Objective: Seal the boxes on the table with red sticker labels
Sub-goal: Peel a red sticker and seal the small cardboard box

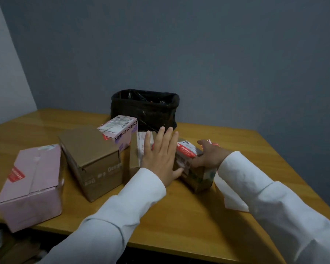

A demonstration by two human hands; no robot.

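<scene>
My right hand (210,156) grips a small brown box (195,173) lying tilted at the table's middle; a red sticker label (186,149) sits across its top. My left hand (161,158) is flat and open, fingers spread, thumb touching that box's left side, in front of another small brown box (135,155). A large pink box (30,184) at the left carries a red sticker label (15,174). A big brown box (92,161) stands beside it, and a pink "Contact lenses" box (120,131) lies behind. More red labels (212,142) peek out behind my right hand.
A black bin with a bag liner (145,109) stands at the back of the wooden table (179,216), against the grey wall. White backing paper (231,197) lies under my right sleeve. Cartons sit below the table's front left edge.
</scene>
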